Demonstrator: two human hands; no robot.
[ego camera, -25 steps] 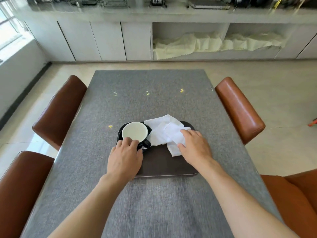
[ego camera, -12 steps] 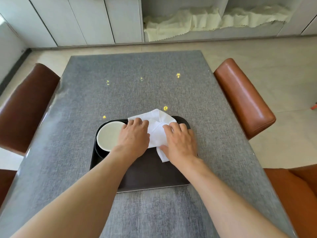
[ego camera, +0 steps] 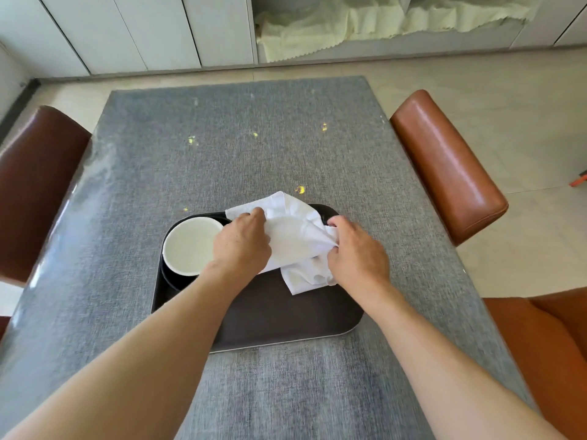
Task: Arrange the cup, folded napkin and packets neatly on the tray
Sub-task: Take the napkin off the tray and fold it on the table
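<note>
A dark rounded tray (ego camera: 276,315) lies on the grey table. At its far left corner stands a black cup with a white inside (ego camera: 190,244). A crumpled white napkin (ego camera: 295,239) lies across the tray's far right part, one corner reaching past the far rim. My left hand (ego camera: 241,244) pinches the napkin's left edge, just right of the cup. My right hand (ego camera: 357,252) grips the napkin's right side with curled fingers. No packets show in this view.
The grey table (ego camera: 254,154) carries a few small yellow specks (ego camera: 300,189). Brown leather chairs stand at the left (ego camera: 35,185) and right (ego camera: 444,166), another at the near right (ego camera: 552,350). White cabinets and a shelf with pale cloth (ego camera: 365,23) line the far wall.
My left hand left the cup and moved right onto the napkin. Both hands now pinch the napkin and lift its edges. The camera tilted down and closer.
</note>
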